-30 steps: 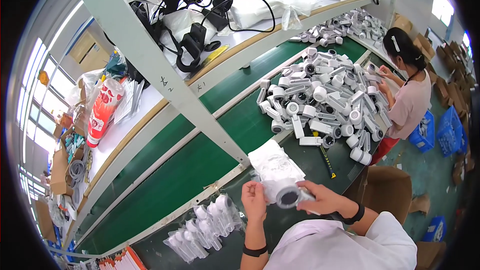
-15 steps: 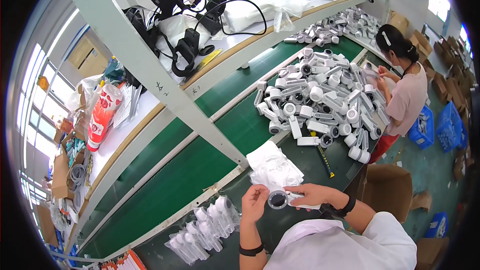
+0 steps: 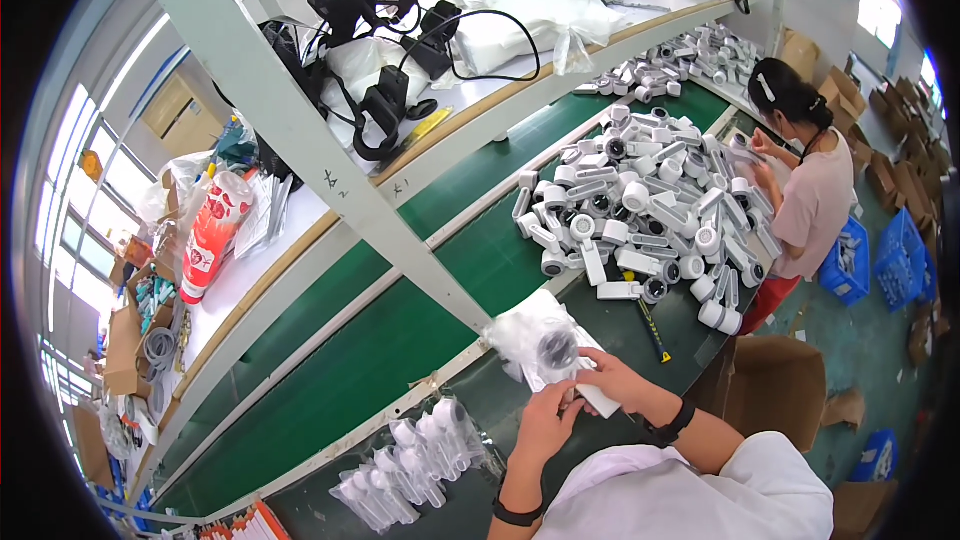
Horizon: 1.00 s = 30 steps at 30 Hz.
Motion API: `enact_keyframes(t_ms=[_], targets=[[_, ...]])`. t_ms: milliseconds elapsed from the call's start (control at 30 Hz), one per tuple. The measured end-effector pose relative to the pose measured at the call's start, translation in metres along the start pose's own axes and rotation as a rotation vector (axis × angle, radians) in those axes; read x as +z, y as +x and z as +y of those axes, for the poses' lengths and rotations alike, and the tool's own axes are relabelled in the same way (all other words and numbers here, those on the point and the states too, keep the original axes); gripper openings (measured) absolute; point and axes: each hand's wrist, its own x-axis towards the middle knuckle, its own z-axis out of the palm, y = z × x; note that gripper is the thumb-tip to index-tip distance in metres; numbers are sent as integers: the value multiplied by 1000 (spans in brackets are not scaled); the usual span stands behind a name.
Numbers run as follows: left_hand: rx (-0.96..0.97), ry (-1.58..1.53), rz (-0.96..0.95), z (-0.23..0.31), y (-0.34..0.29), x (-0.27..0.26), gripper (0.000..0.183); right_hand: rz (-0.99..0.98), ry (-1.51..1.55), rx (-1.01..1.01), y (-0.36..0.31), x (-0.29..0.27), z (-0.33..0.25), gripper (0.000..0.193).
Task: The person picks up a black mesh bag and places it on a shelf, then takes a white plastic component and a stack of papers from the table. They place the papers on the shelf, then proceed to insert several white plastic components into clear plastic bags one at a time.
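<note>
Both of my hands meet around a white handheld fan (image 3: pixel 598 399) with a round, grey-rimmed head, which points away from me over a stack of clear plastic bags (image 3: pixel 520 332). The head looks hazy, as if under clear plastic, though I cannot tell for sure. My right hand (image 3: pixel 618 382) grips the handle from the right side. On the near side, my left hand (image 3: pixel 546 424) has its fingers pinched at the fan's lower part; the fingertips are partly hidden. Several bagged white fans (image 3: pixel 405 465) lie in a row on the dark green table to the left.
A large heap of white fans (image 3: pixel 640 200) covers the far table, with a yellow-black tape measure (image 3: pixel 652 330) before it. A slanted shelf post (image 3: pixel 330 155) rises at left. At right stand a co-worker (image 3: pixel 810 175), an open carton (image 3: pixel 775 390) and blue crates (image 3: pixel 900 255).
The fan has turned so its head points away from me and lies over the bags. My left hand has moved from beside the head to the handle end.
</note>
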Motion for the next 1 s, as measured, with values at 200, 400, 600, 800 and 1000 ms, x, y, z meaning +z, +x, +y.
enact_keyframes(t_ms=[200, 400, 600, 800, 1000], targets=[[-98, -274, 186, -30, -12, 12, 23, -72, 556, 16, 13, 7, 15, 55], [80, -227, 453, -8, -5, 4, 11, -68, 169, -205, 19, 27, 18, 65], [320, -123, -32, -7, -7, -9, 8, 123, 149, -225, 22, 37, 15, 63], [-91, -625, -76, -33, -19, -10, 23, 133, 207, -187, 20, 36, 17, 55], [-754, -1167, 277, -40, -5, 25, 34, 119, 52, -409, 32, 55, 41, 42]])
